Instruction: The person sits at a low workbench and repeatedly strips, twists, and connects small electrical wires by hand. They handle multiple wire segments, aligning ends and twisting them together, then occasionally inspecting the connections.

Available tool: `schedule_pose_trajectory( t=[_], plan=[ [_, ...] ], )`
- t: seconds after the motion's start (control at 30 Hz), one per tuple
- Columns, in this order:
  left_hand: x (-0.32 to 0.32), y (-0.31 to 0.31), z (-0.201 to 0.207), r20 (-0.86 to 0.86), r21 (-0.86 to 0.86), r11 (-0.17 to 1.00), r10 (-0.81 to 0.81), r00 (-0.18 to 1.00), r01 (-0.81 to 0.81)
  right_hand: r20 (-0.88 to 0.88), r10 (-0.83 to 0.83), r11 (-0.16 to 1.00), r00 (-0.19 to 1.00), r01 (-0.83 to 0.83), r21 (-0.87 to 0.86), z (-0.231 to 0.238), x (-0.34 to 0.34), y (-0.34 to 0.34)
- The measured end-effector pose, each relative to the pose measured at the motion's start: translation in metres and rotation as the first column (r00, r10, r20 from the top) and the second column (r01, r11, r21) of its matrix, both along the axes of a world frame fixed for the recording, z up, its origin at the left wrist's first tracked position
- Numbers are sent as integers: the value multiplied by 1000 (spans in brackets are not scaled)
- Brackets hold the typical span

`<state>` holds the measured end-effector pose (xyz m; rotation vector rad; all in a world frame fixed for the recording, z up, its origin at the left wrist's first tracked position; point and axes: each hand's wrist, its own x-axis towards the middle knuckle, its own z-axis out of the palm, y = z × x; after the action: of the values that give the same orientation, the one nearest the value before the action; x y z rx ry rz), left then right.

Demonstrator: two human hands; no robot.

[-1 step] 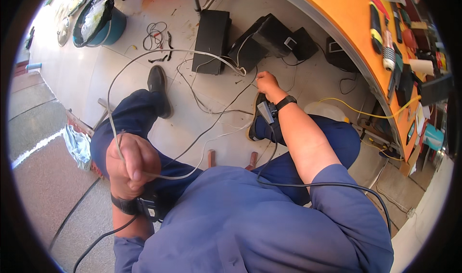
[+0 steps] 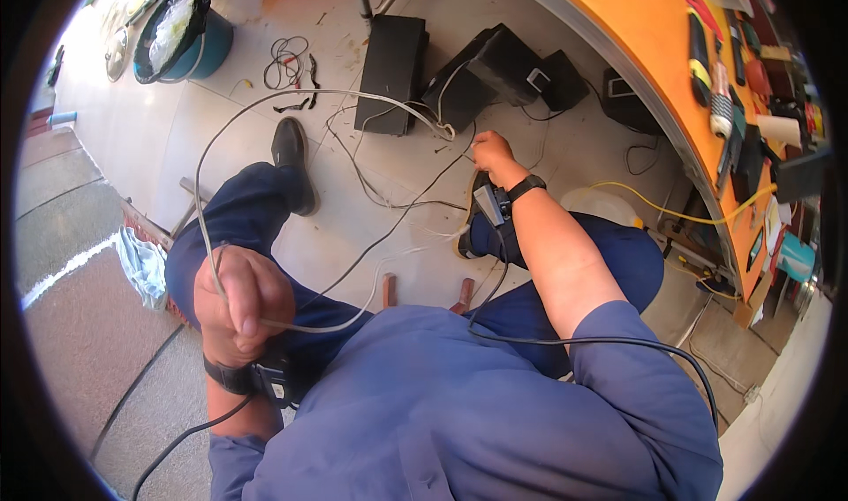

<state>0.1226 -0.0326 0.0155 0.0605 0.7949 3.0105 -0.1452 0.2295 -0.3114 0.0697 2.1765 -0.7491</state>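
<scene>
1. One pale cable (image 2: 327, 90) arches above the floor (image 2: 150, 139), pinched in our left grip (image 2: 244, 305).
2. Our right grip (image 2: 495, 155) curls near its far loop; we cannot tell what it pinches.
3. We see a black box (image 2: 391, 68) beyond.

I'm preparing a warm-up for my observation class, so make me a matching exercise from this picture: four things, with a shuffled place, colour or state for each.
1. left hand
2. right hand
3. blue bucket
4. tabletop

A. orange
B. lined with a black bag
C. gripping a pale cable
D. the hand nearer the black boxes

Pairs: 1-C; 2-D; 3-B; 4-A
</scene>
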Motion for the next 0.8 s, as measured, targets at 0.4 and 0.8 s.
schedule_pose_trajectory(
  t=[0.4, 0.8],
  plan=[
    [-33, -32, -47, -384, 86, 921, -322, 865, 380, 594, -468, 804, 655, 594, -21, -43, -12, -9],
    [-1, -33, -26, -55, -104, 994, -33, 998, 27, 741, -615, 475, 269, 877, 76, -16, -53, 16]
  ],
)
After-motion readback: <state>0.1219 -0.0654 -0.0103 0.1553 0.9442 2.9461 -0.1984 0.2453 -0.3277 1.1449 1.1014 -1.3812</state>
